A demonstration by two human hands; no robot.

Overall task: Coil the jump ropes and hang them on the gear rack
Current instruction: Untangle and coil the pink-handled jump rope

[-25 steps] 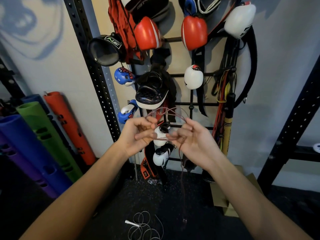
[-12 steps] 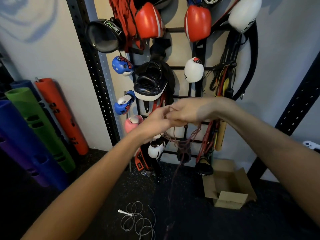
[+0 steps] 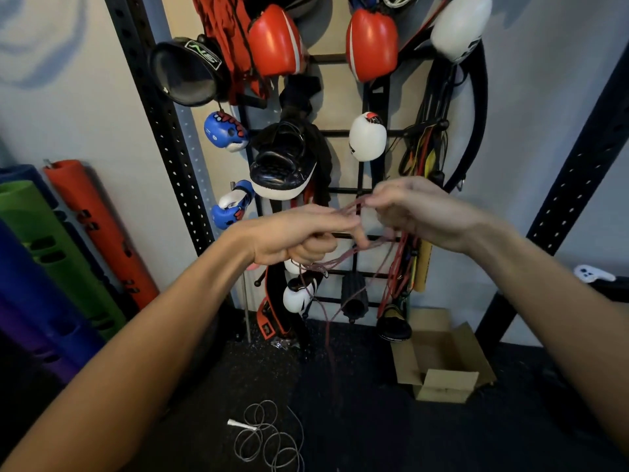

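Both bare hands are raised in front of the black wire gear rack (image 3: 357,192) fixed to the pale wall, working a thin dark-red jump rope (image 3: 343,258). The left hand (image 3: 296,238) has its fingers curled shut around several gathered loops of the rope, its forefinger stretched toward the right. The right hand (image 3: 415,212) pinches a strand of the same rope between thumb and fingertips, its grip closed on the cord just beside the left forefinger. From the hands the loops sag below the left palm, and 1 loose length hangs straight down toward the dark speckled floor (image 3: 357,420); its lower end blurs out of sight. A second rope, a thin white jump rope with a white handle (image 3: 265,434), lies in loose rings on the floor between the 2 forearms, well apart from the hands. On the rack hang 2 red boxing gloves (image 3: 275,44), a white glove (image 3: 367,136), a blue patterned glove (image 3: 224,131), a black padded mitt with a white edge (image 3: 282,165) and a bundle of coloured resistance bands (image 3: 422,155). An open brown cardboard box (image 3: 442,362) sits on the floor at the right of the rack, and rolled mats in orange, green and blue (image 3: 68,240) lean against the wall at the left.
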